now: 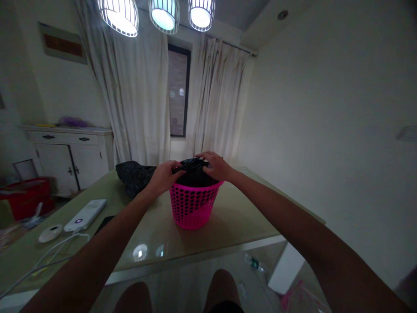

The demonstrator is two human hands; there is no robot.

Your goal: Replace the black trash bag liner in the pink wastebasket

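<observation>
both hands, left hand [164,175] and right hand [216,166], each grip grasping a black bag [192,170] at the pink basket [193,204] rim, mid-bench; lining step underway, likely next stretching it toward 6 o'clock.

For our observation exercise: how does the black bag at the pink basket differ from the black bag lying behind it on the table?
The bag in the basket is spread over the rim of the pink basket; the loose bag lies crumpled on the table. The left hand and right hand grip the basket's bag; neither grips the loose bag. Both are black plastic.
</observation>
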